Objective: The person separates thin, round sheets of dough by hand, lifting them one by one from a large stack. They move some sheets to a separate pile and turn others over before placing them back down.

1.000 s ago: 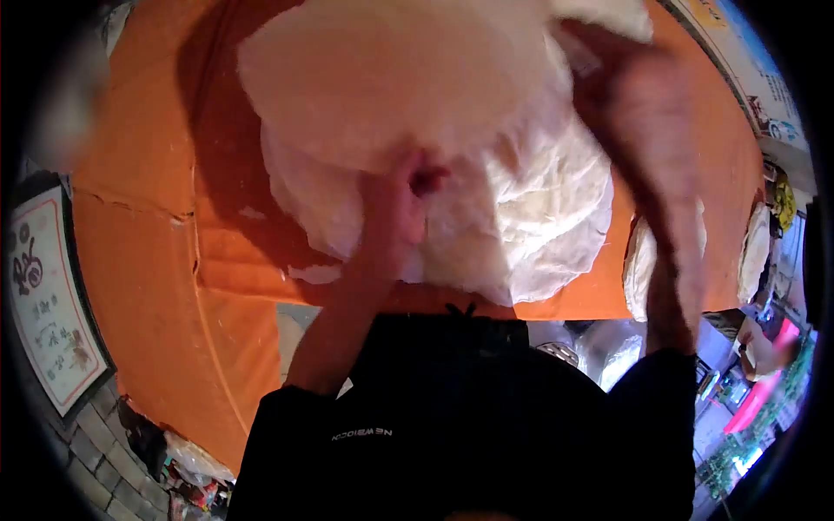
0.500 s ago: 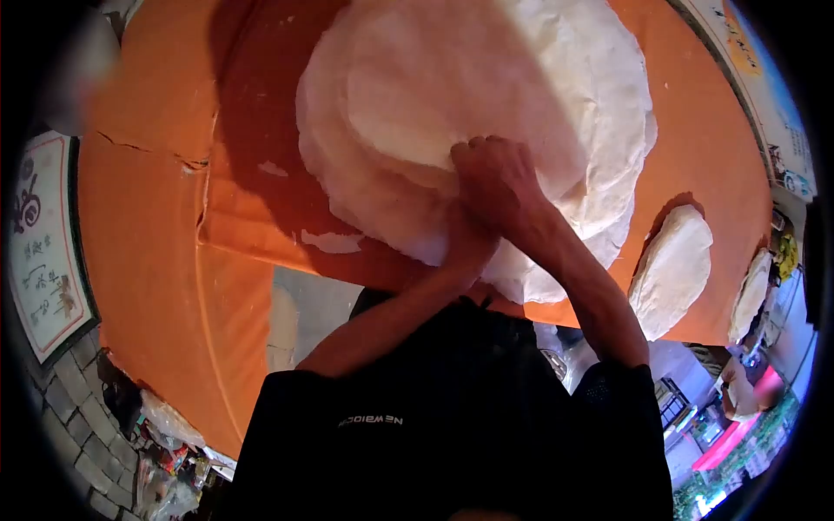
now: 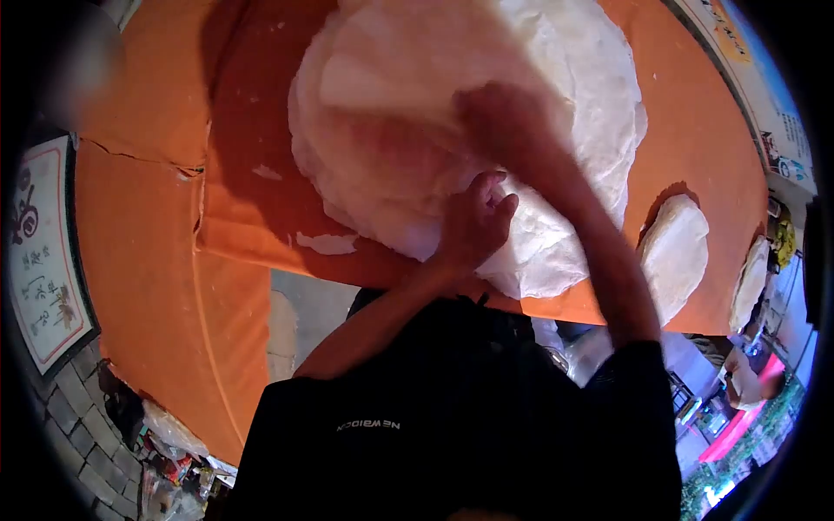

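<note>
A wide pile of thin, round, pale dough sheets (image 3: 599,104) lies on an orange cloth. Smeared by motion, my right hand (image 3: 504,117) is closed at the near edge of the smaller top dough sheet (image 3: 382,78), whose edge stretches away to the left from it. My left hand (image 3: 476,221) rests low over the near side of the pile, its fingers loosely curled and its thumb apart. Nothing shows in its grasp. Shadow from my head and arms covers much of the pile.
Two smaller dough rounds (image 3: 676,256) lie to the right on the orange cloth (image 3: 148,226). A framed sign (image 3: 52,252) stands at the left beside stone paving. Bagged clutter (image 3: 169,430) is on the ground. Another person (image 3: 745,382) appears far at the lower right.
My right hand has moved away from my body, and the top sheet's near edge has shifted with it. My left hand, earlier beneath the right wrist, is now apart from it.
</note>
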### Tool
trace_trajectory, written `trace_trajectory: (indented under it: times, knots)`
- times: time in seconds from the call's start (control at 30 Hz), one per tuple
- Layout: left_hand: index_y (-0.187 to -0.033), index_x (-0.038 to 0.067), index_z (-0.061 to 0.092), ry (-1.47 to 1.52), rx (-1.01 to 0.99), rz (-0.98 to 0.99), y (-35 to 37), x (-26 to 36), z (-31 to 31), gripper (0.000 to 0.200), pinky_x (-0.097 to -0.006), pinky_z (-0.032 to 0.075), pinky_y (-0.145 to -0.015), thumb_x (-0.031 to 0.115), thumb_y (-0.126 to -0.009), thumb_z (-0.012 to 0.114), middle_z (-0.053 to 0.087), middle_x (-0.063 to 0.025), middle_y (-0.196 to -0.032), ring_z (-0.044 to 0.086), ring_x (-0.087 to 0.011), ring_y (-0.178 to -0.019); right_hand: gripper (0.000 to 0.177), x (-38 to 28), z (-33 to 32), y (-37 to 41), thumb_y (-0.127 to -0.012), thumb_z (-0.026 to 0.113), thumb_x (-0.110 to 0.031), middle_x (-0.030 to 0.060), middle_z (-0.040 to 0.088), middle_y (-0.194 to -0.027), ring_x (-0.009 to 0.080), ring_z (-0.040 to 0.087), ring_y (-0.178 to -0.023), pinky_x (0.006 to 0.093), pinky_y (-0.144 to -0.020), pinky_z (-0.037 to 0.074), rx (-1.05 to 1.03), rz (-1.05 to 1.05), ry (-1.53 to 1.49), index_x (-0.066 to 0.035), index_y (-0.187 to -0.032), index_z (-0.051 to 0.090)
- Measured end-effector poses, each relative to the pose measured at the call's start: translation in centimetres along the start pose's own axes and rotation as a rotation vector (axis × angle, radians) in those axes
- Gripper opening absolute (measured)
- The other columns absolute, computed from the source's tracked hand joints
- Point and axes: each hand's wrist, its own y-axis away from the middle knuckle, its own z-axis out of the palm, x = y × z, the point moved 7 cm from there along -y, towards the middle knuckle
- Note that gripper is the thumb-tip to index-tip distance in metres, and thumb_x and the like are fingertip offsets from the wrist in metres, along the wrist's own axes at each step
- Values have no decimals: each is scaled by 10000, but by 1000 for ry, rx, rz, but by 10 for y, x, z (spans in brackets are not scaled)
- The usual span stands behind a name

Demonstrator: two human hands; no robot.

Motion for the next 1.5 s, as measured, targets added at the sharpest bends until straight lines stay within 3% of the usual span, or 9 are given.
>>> trace_trajectory:
  times: [0.1,0.27,0.4,0.53,0.7,0.83,1.13,1.2,1.5]
  knots:
    - [-1047,17,581,476,102,-9,5,-23,-15,204,-275,517,-568,176,-919,588,676,-74,-860,644,-174,-650,156,56,-121,-13,-836,561,-169,134,678,-859,310,663,-816,409,-696,530,52,135,211,-65,-904,655]
    - [-1071,16,577,564,273,-155,11,-25,-79,208,-262,526,-609,177,-938,575,667,-99,-907,653,-154,-712,155,61,-219,15,-819,551,-120,150,681,-839,330,663,-785,432,-688,529,235,152,419,-64,-911,664]
    - [-1115,6,557,774,273,-133,-10,-23,-82,231,-286,537,-657,169,-952,567,666,-111,-946,660,-175,-759,170,67,-120,3,-806,542,-80,163,683,-823,347,663,-760,451,-682,529,-55,204,539,-64,-916,670]
    - [-1090,11,570,856,216,-156,-27,-32,-69,197,-301,535,-666,146,-947,574,670,-119,-956,662,-191,-785,104,86,8,33,-782,560,-84,191,647,-769,412,619,-754,490,-663,500,224,125,-165,-74,-757,661]
    - [-1005,7,562,930,290,-52,-33,-29,-67,187,-290,508,-630,152,-910,631,668,-106,-846,647,-182,-729,136,93,9,63,-778,550,-69,206,652,-795,405,628,-767,475,-669,503,-38,273,-55,-57,-820,679]
    - [-1029,-1,567,965,305,-67,-34,-37,-58,143,-306,527,-641,103,-934,593,666,-115,-882,665,-202,-776,109,64,-34,52,-750,541,-37,191,651,-801,398,649,-773,489,-673,517,286,138,-57,-37,-821,624]
    - [-1015,45,582,760,194,-111,-48,-21,-68,183,-270,423,-510,203,-926,604,656,-68,-828,632,-170,-629,262,47,-4,46,-739,564,-4,154,659,-1041,387,603,-980,454,-827,514,119,157,-105,-55,-973,672]
    - [-1053,47,590,811,106,-124,-51,-21,-69,189,-289,480,-564,193,-932,584,657,-70,-856,638,-171,-673,258,35,-6,52,-752,577,2,158,652,-1051,402,563,-1049,459,-861,497,311,16,-172,-39,-987,676]
    - [-1237,47,530,955,-87,-41,-56,12,-67,307,-361,554,-790,201,-972,513,652,-135,-1102,666,-243,-935,417,19,4,47,-833,652,-258,188,653,-1082,408,612,-1005,478,-869,479,141,125,-343,-107,-1216,586]
